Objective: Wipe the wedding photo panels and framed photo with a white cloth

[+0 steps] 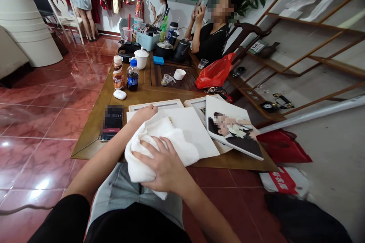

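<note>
White board [199, 133]: partly covered; uneven pressure could skid it.
Photo panel [232, 127]: right of the board; a bump could slide it.
White cloth [151, 131]: on the board's near left; loose folds could snag.
Right hand [167, 163]: fingers gripping cloth.
Left hand [146, 113]: at the board's far edge; cannot tell whether fingers grip.
Blue basket [146, 42]: well beyond the board; dark oddments.
Cola bottle [132, 79]: beyond the board; dark liquid.
</note>
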A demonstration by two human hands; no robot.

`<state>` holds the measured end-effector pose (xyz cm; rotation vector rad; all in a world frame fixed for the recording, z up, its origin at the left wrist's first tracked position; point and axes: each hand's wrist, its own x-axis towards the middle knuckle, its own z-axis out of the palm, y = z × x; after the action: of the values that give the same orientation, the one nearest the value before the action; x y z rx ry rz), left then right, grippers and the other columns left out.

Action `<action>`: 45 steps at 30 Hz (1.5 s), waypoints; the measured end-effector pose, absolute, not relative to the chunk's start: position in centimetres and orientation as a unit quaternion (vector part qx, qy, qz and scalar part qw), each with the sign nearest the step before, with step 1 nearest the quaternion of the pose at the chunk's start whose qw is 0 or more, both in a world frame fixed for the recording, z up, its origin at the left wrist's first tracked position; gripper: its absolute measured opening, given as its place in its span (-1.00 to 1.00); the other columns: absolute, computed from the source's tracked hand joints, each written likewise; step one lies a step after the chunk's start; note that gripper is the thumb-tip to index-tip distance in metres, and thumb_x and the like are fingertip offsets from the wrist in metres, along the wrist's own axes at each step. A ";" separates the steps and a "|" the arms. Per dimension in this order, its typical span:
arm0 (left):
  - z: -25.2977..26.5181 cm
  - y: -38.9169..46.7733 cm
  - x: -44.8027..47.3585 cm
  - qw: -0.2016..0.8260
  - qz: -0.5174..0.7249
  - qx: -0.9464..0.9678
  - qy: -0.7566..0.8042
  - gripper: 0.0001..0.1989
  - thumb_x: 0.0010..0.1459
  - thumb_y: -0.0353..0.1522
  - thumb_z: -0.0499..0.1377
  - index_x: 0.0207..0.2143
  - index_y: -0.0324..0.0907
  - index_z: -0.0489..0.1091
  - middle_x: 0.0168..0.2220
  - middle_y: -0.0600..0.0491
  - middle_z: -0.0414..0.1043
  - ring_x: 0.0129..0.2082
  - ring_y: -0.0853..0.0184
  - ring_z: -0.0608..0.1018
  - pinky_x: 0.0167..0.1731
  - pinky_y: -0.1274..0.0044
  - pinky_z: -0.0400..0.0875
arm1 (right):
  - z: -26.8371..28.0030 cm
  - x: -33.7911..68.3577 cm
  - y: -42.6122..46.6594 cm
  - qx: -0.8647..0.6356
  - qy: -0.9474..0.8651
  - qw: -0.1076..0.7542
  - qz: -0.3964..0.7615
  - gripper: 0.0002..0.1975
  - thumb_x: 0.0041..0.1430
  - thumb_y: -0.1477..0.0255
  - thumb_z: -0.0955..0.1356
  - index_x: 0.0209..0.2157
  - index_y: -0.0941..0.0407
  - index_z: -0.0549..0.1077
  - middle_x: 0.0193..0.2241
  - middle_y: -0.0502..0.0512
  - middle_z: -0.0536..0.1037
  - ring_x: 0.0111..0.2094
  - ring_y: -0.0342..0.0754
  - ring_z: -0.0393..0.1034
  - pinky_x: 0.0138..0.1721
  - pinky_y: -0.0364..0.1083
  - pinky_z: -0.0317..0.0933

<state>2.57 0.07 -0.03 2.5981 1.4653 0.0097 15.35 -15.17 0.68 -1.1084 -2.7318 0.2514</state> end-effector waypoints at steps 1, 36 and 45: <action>0.2 -0.1 2.6 0.076 0.008 0.868 0.490 -0.69 0.45 -0.34 -0.07 0.05 -0.30 0.35 -0.03 -0.21 0.45 0.01 0.13 0.59 -0.03 0.41 0.45 | 0.8 15.6 -15.0 -0.394 -0.912 0.090 0.074 -0.24 0.07 -0.07 0.43 0.27 -0.10 0.36 0.31 0.14 0.32 0.27 0.34 0.05 0.28 0.29 -0.20; -0.2 -0.4 2.5 0.072 0.046 0.870 0.485 -0.68 0.41 -0.36 -0.06 0.04 -0.29 0.39 -0.02 -0.20 0.48 -0.02 0.12 0.59 -0.03 0.38 0.45 | 0.0 20.9 -8.5 -0.559 -0.821 0.114 -0.027 -0.42 0.19 0.13 0.36 0.21 -0.01 0.43 0.20 0.23 0.40 0.10 0.28 0.22 0.06 0.20 0.09; -0.5 -0.3 2.6 0.048 0.052 0.872 0.485 -0.60 0.45 -0.33 -0.16 0.02 -0.32 0.40 -0.05 -0.19 0.49 -0.09 0.12 0.60 -0.05 0.36 0.44 | -0.3 22.6 -4.1 -0.601 -0.789 0.121 -0.047 -0.48 0.27 0.13 0.31 0.20 -0.01 0.43 0.17 0.20 0.42 0.07 0.26 0.25 0.00 0.17 0.12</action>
<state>2.55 -0.32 -0.52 2.6569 1.4793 0.1587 22.61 -4.14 -0.35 -1.7537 -2.3031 -0.1379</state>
